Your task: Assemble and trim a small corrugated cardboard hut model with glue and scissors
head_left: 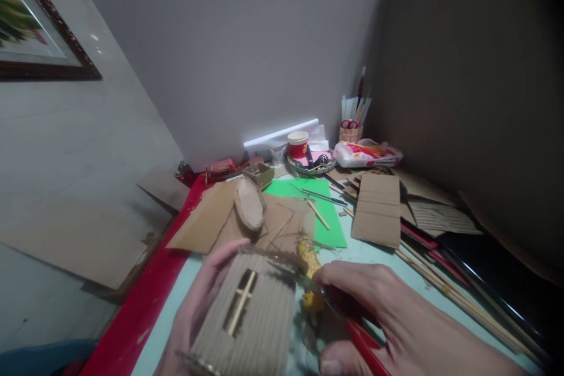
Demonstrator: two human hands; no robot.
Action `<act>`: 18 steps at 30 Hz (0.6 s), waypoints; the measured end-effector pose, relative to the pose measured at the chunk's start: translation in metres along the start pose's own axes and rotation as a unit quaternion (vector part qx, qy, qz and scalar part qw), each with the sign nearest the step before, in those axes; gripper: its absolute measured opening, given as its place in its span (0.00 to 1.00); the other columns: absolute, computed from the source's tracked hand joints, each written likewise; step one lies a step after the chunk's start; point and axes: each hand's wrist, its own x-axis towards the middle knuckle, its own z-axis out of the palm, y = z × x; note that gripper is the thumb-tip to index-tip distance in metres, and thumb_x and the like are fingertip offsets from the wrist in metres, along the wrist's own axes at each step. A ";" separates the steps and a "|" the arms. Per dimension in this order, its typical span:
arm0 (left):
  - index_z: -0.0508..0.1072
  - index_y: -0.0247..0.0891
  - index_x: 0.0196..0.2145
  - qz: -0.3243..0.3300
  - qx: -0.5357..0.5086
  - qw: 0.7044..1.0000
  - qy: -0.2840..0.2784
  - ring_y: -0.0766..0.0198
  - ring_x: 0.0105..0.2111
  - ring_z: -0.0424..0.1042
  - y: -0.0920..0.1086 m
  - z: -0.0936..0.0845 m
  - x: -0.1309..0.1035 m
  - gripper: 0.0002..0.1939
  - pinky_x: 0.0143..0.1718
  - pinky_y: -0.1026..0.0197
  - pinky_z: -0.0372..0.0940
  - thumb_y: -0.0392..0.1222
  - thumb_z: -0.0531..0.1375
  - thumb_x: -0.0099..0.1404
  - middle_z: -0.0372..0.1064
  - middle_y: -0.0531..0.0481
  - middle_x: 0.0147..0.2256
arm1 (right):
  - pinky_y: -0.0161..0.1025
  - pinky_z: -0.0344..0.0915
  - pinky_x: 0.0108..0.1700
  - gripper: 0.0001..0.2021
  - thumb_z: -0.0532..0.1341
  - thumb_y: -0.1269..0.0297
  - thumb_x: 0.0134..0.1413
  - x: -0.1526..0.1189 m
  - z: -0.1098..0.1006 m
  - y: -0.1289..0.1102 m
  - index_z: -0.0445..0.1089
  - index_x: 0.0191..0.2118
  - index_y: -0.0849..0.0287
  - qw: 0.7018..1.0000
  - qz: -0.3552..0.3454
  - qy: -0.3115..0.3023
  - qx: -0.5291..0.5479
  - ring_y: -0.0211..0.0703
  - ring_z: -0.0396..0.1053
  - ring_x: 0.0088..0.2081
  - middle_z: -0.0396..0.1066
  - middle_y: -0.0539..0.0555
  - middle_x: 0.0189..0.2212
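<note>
My left hand (211, 294) is wrapped round the left side of a small corrugated cardboard house model (264, 317). A window slot with a cross of thin sticks (241, 304) is set in the face turned to me. In my right hand (374, 299) is a red-handled blade tool (361, 338), gripped between thumb and fingers. Its dark, thin blade reaches left to the model's top edge; blur hides whether it touches. Just behind the blade lies a yellow object (309, 255), partly covered by my right hand. An oval cardboard boat shape (249, 204) stands beyond the model.
Brown cardboard sheets (200, 217) and a green sheet (337, 223) cover the table's middle. On the right are a cardboard panel (376, 211) and long sticks (458, 296). At the back stand a red paper cup (298, 145), a tissue pack (368, 154) and a tool holder (351, 132).
</note>
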 end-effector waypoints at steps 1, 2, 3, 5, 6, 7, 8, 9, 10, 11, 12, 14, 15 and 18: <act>0.84 0.49 0.47 -0.015 -0.013 1.000 0.003 0.53 0.47 0.82 0.000 0.006 -0.003 0.19 0.46 0.65 0.75 0.43 0.74 0.56 0.84 0.51 0.45 | 0.35 0.55 0.27 0.15 0.68 0.52 0.54 0.000 0.000 -0.001 0.66 0.32 0.54 1.000 0.002 0.004 0.014 0.45 0.67 0.34 0.69 0.49 0.33; 0.85 0.49 0.45 -0.025 -0.026 0.999 0.005 0.52 0.47 0.82 0.001 0.012 -0.006 0.20 0.46 0.65 0.75 0.41 0.76 0.53 0.85 0.51 0.45 | 0.35 0.56 0.27 0.15 0.69 0.52 0.54 0.000 0.000 -0.002 0.65 0.32 0.54 1.000 0.000 0.006 0.022 0.45 0.68 0.34 0.69 0.49 0.32; 0.85 0.48 0.44 -0.028 -0.035 0.999 0.004 0.52 0.48 0.82 0.001 0.017 -0.007 0.21 0.47 0.65 0.74 0.39 0.76 0.51 0.85 0.51 0.45 | 0.35 0.57 0.28 0.14 0.69 0.53 0.54 -0.001 0.000 -0.002 0.65 0.31 0.54 1.000 -0.004 0.011 0.025 0.45 0.69 0.34 0.68 0.48 0.31; 0.86 0.47 0.44 -0.015 -0.043 0.999 0.001 0.52 0.49 0.82 0.002 0.023 -0.008 0.20 0.48 0.66 0.73 0.38 0.77 0.51 0.85 0.50 0.45 | 0.35 0.60 0.31 0.14 0.70 0.55 0.54 -0.001 0.000 -0.002 0.66 0.31 0.54 0.999 -0.025 0.017 0.025 0.44 0.69 0.34 0.68 0.47 0.30; 0.86 0.46 0.43 -0.013 -0.045 0.999 0.002 0.52 0.50 0.81 0.002 0.023 -0.008 0.20 0.49 0.66 0.73 0.38 0.77 0.51 0.85 0.49 0.45 | 0.35 0.60 0.31 0.13 0.70 0.55 0.55 -0.001 -0.001 -0.002 0.66 0.31 0.54 0.999 -0.034 0.021 0.025 0.44 0.69 0.34 0.68 0.46 0.30; 0.86 0.47 0.43 -0.016 -0.048 0.999 0.002 0.52 0.50 0.81 0.001 0.023 -0.008 0.21 0.49 0.66 0.73 0.38 0.77 0.50 0.85 0.50 0.46 | 0.35 0.61 0.32 0.13 0.70 0.54 0.56 -0.001 -0.001 -0.001 0.67 0.31 0.53 0.999 -0.041 0.021 0.026 0.43 0.68 0.33 0.68 0.46 0.30; 0.86 0.48 0.43 -0.025 -0.050 0.998 -0.001 0.51 0.50 0.81 0.000 0.021 -0.007 0.21 0.48 0.66 0.73 0.38 0.77 0.50 0.84 0.50 0.46 | 0.35 0.61 0.32 0.13 0.70 0.54 0.56 0.000 -0.002 0.000 0.67 0.31 0.53 0.998 -0.044 0.021 0.026 0.43 0.68 0.33 0.68 0.45 0.30; 0.86 0.49 0.43 -0.036 -0.052 0.998 -0.005 0.51 0.51 0.81 -0.001 0.018 -0.006 0.20 0.49 0.65 0.73 0.39 0.77 0.51 0.84 0.51 0.46 | 0.34 0.60 0.32 0.13 0.70 0.54 0.57 0.000 -0.002 0.001 0.67 0.31 0.54 0.999 -0.043 0.018 0.025 0.42 0.68 0.33 0.68 0.45 0.30; 0.86 0.50 0.44 -0.047 -0.051 0.998 -0.009 0.51 0.51 0.81 -0.003 0.015 -0.006 0.19 0.49 0.65 0.73 0.40 0.76 0.52 0.84 0.51 0.47 | 0.33 0.61 0.32 0.13 0.70 0.55 0.57 0.001 -0.002 0.001 0.67 0.31 0.54 0.999 -0.042 0.014 0.023 0.42 0.68 0.34 0.69 0.45 0.30; 0.85 0.51 0.44 -0.056 -0.045 0.997 -0.015 0.51 0.52 0.80 -0.004 0.012 -0.005 0.19 0.49 0.65 0.73 0.41 0.75 0.54 0.84 0.51 0.48 | 0.33 0.61 0.31 0.13 0.70 0.56 0.58 0.001 -0.001 0.002 0.67 0.31 0.54 0.999 -0.040 0.009 0.020 0.41 0.68 0.34 0.69 0.45 0.30; 0.85 0.51 0.46 -0.064 -0.038 0.997 -0.021 0.50 0.53 0.80 -0.006 0.008 -0.004 0.19 0.50 0.64 0.73 0.42 0.75 0.55 0.83 0.50 0.49 | 0.32 0.61 0.32 0.12 0.69 0.58 0.58 0.001 -0.001 0.003 0.68 0.31 0.54 0.999 -0.040 0.006 0.016 0.41 0.68 0.34 0.70 0.45 0.31; 0.84 0.49 0.47 -0.075 -0.017 0.997 -0.033 0.46 0.55 0.77 -0.008 0.003 -0.002 0.20 0.51 0.60 0.73 0.44 0.74 0.55 0.82 0.48 0.51 | 0.32 0.63 0.33 0.07 0.67 0.59 0.60 0.001 0.001 0.004 0.70 0.34 0.53 0.999 -0.036 0.004 0.008 0.41 0.69 0.34 0.72 0.46 0.33; 0.84 0.47 0.48 -0.076 -0.003 0.996 -0.040 0.43 0.58 0.75 -0.008 0.001 -0.002 0.22 0.53 0.58 0.73 0.45 0.74 0.55 0.81 0.47 0.52 | 0.32 0.64 0.32 0.06 0.66 0.59 0.60 0.000 0.002 0.005 0.71 0.35 0.53 0.999 -0.032 0.007 0.001 0.42 0.69 0.35 0.73 0.47 0.34; 0.84 0.45 0.49 -0.061 0.043 0.996 -0.051 0.35 0.63 0.68 -0.008 -0.002 0.000 0.25 0.58 0.51 0.70 0.50 0.75 0.53 0.79 0.44 0.55 | 0.33 0.63 0.31 0.07 0.64 0.59 0.62 -0.002 0.004 0.007 0.72 0.34 0.54 0.998 -0.038 0.030 -0.039 0.42 0.70 0.33 0.74 0.49 0.32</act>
